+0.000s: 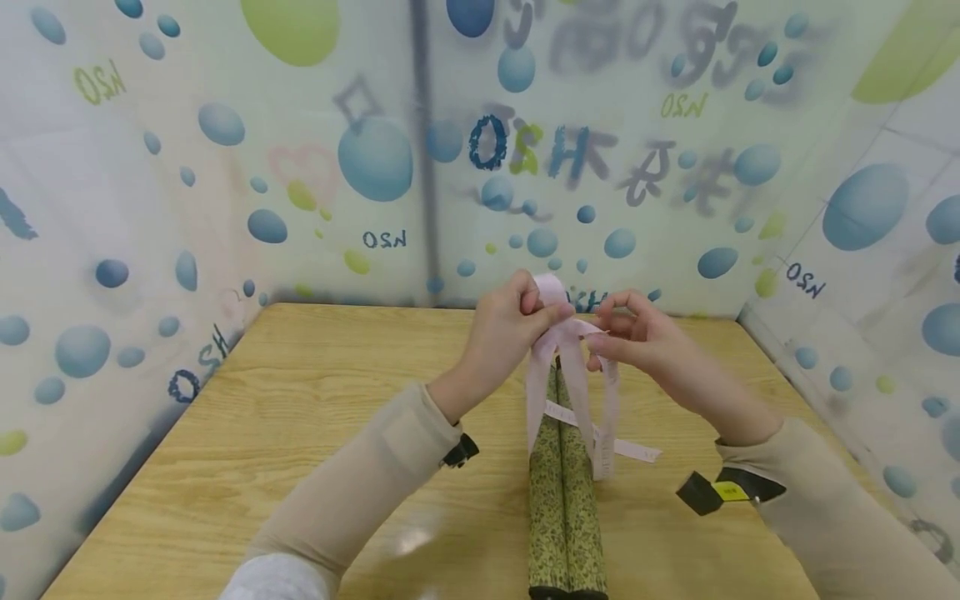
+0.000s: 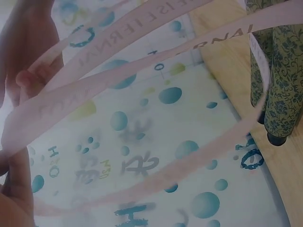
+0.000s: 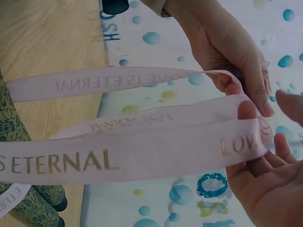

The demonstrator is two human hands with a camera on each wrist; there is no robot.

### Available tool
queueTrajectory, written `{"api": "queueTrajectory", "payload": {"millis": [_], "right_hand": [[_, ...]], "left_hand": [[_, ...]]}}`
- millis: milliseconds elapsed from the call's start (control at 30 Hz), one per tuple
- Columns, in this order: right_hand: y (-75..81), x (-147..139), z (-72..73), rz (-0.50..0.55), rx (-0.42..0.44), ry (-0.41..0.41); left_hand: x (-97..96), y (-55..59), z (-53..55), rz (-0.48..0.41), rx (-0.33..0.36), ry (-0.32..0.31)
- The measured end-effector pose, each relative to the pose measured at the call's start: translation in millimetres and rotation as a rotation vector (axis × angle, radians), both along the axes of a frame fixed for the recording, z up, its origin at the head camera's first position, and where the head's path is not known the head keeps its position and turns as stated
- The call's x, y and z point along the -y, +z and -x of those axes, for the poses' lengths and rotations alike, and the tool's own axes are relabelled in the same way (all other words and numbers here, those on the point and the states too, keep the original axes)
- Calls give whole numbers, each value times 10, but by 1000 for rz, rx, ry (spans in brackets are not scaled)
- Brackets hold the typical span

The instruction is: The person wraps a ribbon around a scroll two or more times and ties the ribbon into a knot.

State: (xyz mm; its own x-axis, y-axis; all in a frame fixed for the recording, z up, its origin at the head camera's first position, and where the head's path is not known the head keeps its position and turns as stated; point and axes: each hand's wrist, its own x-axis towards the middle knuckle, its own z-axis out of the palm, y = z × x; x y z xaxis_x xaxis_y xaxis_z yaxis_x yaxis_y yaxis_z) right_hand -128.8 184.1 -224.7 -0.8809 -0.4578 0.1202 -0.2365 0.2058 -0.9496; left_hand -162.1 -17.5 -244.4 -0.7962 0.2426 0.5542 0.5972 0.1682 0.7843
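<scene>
Two slim rolls (image 1: 564, 517) covered in green-gold floral fabric, with dark end caps, lie side by side on the wooden table. A pale pink ribbon (image 3: 71, 163) printed with gold "LOVE IS ETERNAL" lettering rises from them in several strands. Above the far end of the rolls, my left hand (image 1: 506, 323) pinches the ribbon between thumb and fingers, a loop standing up over it. To its right, my right hand (image 1: 648, 340) holds another stretch of the ribbon with thumb and fingers. One strip of ribbon crosses the rolls, its cut end jutting out to the right.
A light wood table (image 1: 360, 375) carries the rolls. Behind and at both sides stand walls (image 1: 300, 192) covered in a sheet printed with blue and green bubbles and lettering. Dark camera mounts (image 1: 701, 493) sit at both wrists, over beige sleeves.
</scene>
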Motion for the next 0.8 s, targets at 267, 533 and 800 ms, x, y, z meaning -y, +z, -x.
{"api": "queueTrajectory", "payload": {"millis": [267,533,800], "right_hand": [[-35,151,-13,-177,-275,-63],[-61,111,-1,-385,-533,-160],[-128,76,31,-376,-732,-175]], "left_hand": [[-3,8,-12,-5,32,-20],[70,-9,47,54,150,-270],[139,36,28,323,55,-284]]}}
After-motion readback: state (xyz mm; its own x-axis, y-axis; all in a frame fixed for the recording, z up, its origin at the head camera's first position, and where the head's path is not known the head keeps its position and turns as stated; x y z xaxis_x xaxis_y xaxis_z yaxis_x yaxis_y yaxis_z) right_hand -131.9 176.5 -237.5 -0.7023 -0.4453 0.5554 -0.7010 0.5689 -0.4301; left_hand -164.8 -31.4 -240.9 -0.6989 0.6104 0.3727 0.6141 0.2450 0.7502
